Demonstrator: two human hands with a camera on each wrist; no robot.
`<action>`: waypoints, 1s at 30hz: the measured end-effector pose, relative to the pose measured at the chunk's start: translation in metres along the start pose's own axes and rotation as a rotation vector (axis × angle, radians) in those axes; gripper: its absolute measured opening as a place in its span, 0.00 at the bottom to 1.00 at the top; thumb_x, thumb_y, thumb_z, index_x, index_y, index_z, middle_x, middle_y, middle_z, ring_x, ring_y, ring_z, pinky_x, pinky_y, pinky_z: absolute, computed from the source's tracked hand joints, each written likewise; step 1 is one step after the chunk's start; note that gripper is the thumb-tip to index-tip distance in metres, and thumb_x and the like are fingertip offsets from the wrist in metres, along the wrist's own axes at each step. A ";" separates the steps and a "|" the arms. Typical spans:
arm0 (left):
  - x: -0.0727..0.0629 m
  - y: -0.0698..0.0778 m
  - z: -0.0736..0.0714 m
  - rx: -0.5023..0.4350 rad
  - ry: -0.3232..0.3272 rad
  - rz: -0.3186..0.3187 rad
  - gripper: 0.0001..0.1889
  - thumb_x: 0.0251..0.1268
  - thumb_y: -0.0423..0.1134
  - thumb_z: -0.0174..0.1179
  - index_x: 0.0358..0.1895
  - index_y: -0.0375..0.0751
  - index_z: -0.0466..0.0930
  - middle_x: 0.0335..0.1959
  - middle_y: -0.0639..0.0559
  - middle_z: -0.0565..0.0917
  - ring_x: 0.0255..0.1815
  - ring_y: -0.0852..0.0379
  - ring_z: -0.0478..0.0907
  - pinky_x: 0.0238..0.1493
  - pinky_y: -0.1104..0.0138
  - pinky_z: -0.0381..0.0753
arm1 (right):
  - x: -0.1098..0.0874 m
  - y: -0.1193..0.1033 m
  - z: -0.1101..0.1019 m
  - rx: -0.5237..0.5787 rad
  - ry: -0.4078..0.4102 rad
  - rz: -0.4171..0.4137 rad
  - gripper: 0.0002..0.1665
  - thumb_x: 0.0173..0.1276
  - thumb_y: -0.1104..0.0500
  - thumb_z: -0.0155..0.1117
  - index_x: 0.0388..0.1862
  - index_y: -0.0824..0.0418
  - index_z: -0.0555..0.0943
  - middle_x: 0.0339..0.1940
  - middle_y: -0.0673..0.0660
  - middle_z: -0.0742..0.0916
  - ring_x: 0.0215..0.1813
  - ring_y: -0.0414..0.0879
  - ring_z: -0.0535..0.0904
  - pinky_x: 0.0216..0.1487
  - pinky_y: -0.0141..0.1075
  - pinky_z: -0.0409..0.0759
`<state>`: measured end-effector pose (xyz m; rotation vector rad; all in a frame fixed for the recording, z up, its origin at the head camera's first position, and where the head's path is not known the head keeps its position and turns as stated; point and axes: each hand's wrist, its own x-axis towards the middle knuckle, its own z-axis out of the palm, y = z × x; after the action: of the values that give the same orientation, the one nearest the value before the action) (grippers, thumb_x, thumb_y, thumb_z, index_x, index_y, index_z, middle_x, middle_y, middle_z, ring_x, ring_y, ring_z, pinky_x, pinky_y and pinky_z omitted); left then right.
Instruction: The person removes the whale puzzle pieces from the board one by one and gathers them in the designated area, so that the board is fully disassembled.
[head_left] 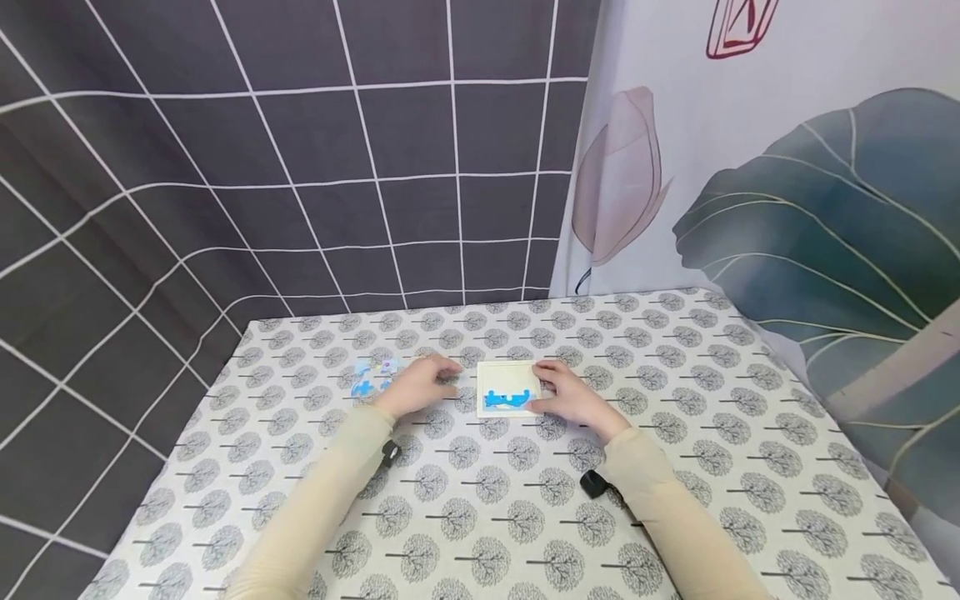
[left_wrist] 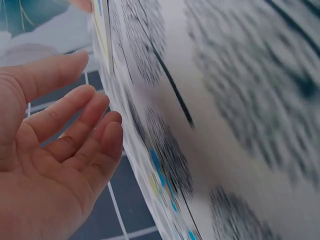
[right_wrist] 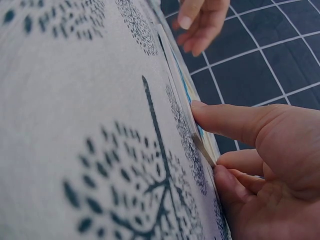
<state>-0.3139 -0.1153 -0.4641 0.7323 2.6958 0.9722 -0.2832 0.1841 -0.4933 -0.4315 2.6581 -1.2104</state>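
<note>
A square cream puzzle tray (head_left: pixel 498 377) lies flat on the patterned cloth, with joined blue puzzle pieces (head_left: pixel 507 401) along its near side. My right hand (head_left: pixel 573 400) holds the tray by its right side, thumb near the front corner and fingers farther back. The right wrist view shows the thumb (right_wrist: pixel 225 119) and fingertips at the tray's edge. Between the tray and some loose puzzle pieces (head_left: pixel 367 385) hovers my left hand (head_left: pixel 418 385). Its fingers (left_wrist: pixel 75 132) are loosely bent, thumb apart, with nothing in the palm.
A white cloth (head_left: pixel 480 500) printed with grey trees covers the table. Behind it hangs a dark curtain (head_left: pixel 405 208) with a white grid, and to the right a pale curtain (head_left: pixel 675 167) with large leaves. Both wrists wear small black cameras.
</note>
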 end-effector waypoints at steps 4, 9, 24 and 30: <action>0.008 0.010 0.010 0.025 -0.039 0.040 0.22 0.63 0.37 0.68 0.60 0.36 0.80 0.58 0.44 0.82 0.57 0.46 0.79 0.62 0.52 0.76 | -0.002 -0.002 -0.001 0.006 -0.004 0.008 0.50 0.61 0.54 0.75 0.74 0.74 0.62 0.78 0.67 0.63 0.73 0.66 0.65 0.74 0.58 0.58; 0.015 0.019 0.018 0.059 -0.068 0.085 0.22 0.62 0.38 0.69 0.60 0.37 0.81 0.60 0.44 0.81 0.60 0.46 0.78 0.65 0.53 0.74 | 0.000 -0.002 -0.001 0.000 -0.002 -0.002 0.50 0.60 0.55 0.75 0.74 0.75 0.63 0.77 0.67 0.64 0.73 0.67 0.64 0.75 0.58 0.57; 0.024 0.030 0.030 0.127 -0.128 0.124 0.19 0.62 0.40 0.69 0.55 0.37 0.84 0.47 0.50 0.83 0.46 0.56 0.77 0.55 0.60 0.77 | 0.002 0.002 0.001 -0.004 0.001 -0.001 0.50 0.60 0.54 0.75 0.74 0.74 0.63 0.77 0.67 0.64 0.72 0.66 0.67 0.73 0.57 0.61; 0.025 0.028 0.032 0.138 -0.135 0.105 0.17 0.61 0.41 0.70 0.52 0.40 0.85 0.46 0.52 0.82 0.44 0.58 0.75 0.54 0.61 0.77 | 0.002 0.002 0.000 0.019 -0.004 0.007 0.49 0.60 0.55 0.75 0.74 0.74 0.63 0.77 0.67 0.64 0.71 0.65 0.68 0.73 0.55 0.63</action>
<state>-0.3140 -0.0668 -0.4713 0.9391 2.6492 0.7339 -0.2851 0.1846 -0.4952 -0.4200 2.6407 -1.2302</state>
